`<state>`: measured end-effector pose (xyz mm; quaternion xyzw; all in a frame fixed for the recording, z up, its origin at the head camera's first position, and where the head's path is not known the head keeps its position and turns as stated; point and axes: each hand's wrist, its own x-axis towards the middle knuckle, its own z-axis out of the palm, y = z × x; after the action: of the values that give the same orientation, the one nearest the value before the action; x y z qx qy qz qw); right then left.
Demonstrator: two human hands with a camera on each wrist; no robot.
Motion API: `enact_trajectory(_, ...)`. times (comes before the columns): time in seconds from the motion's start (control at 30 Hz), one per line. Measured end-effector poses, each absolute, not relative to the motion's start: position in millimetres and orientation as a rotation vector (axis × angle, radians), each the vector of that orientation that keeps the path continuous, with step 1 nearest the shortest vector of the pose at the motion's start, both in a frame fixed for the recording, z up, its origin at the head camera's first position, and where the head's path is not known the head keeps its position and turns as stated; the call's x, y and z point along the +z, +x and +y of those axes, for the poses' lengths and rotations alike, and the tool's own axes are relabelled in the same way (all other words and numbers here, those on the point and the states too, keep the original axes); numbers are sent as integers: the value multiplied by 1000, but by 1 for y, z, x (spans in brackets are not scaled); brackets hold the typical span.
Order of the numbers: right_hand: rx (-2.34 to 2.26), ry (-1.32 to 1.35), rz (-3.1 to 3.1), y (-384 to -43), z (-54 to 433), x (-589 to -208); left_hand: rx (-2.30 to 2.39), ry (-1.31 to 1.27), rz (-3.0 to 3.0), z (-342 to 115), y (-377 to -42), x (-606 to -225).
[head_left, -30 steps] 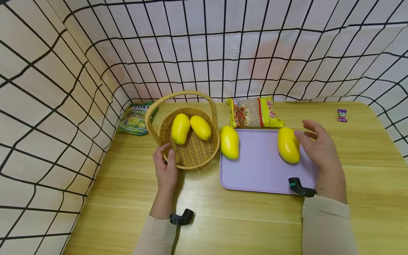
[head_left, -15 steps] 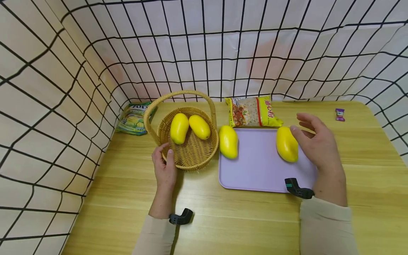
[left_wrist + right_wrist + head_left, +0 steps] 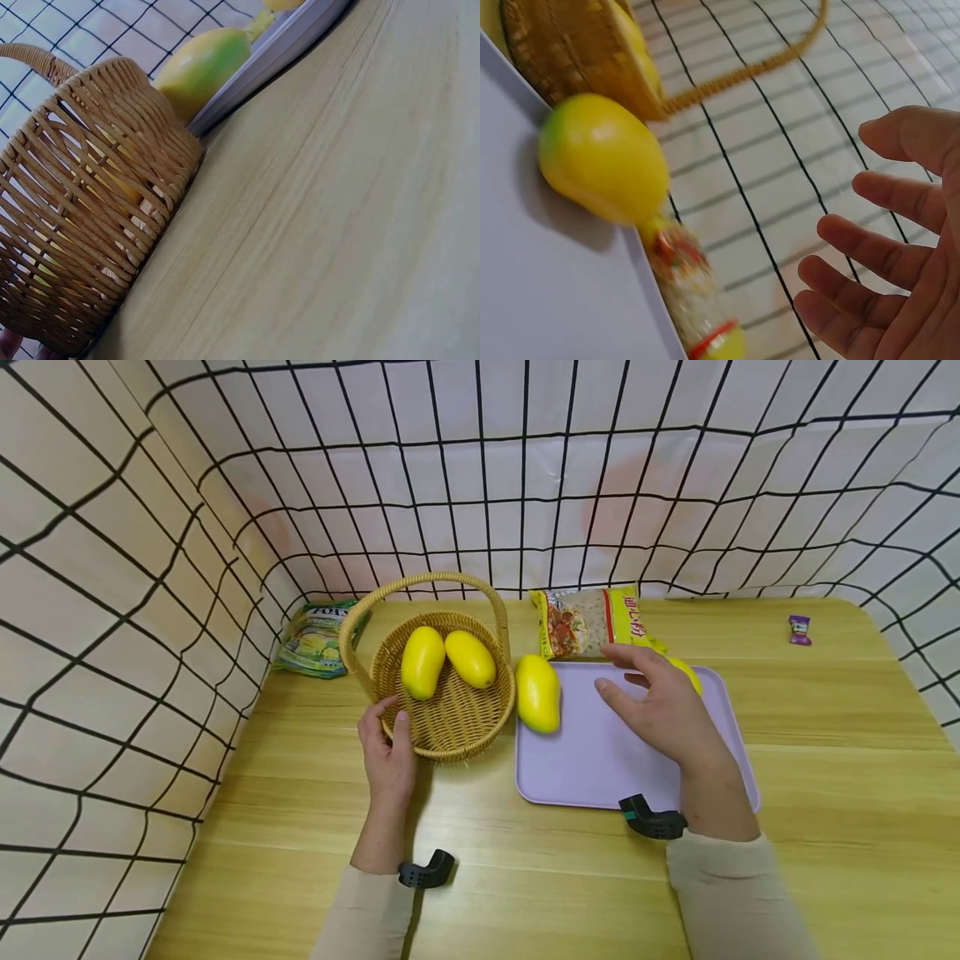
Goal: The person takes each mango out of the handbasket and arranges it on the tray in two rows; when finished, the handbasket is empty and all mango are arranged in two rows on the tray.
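Note:
My left hand point(image 3: 388, 758) holds the front-left rim of a round wicker basket point(image 3: 450, 743) with an arched handle. Two yellow mangoes lie inside, one on the left point(image 3: 422, 664) and a smaller one on the right point(image 3: 471, 660). In the left wrist view, only fingertips point(image 3: 9, 343) show beside the basket's weave. Over the lilac tray point(image 3: 577, 781) hovers my right hand point(image 3: 663, 706), fingers spread and holding nothing. Beyond the hand's back, a mango point(image 3: 687, 674) on the tray is mostly hidden. Another mango point(image 3: 537, 693) lies across the tray's left edge, close to the basket.
Behind the tray lies a yellow food packet point(image 3: 588, 622). A green packet point(image 3: 318, 639) sits left of the basket. Far right on the wooden table point(image 3: 525, 885) is a small purple-wrapped sweet point(image 3: 799, 630). White grid-patterned cloth point(image 3: 487, 485) walls the back and sides.
My right hand has moved left, from beside the right-hand mango to over the middle of the tray, now covering most of that mango. My left hand stays at the basket.

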<state>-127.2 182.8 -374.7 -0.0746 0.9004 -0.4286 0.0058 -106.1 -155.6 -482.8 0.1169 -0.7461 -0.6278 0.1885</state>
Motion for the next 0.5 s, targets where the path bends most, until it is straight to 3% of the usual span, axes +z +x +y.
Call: enact_trajectory(0.5, -1247, -653, 2768, -125, 114, -388, -1774, 358, -2068, -154, -108, -482)
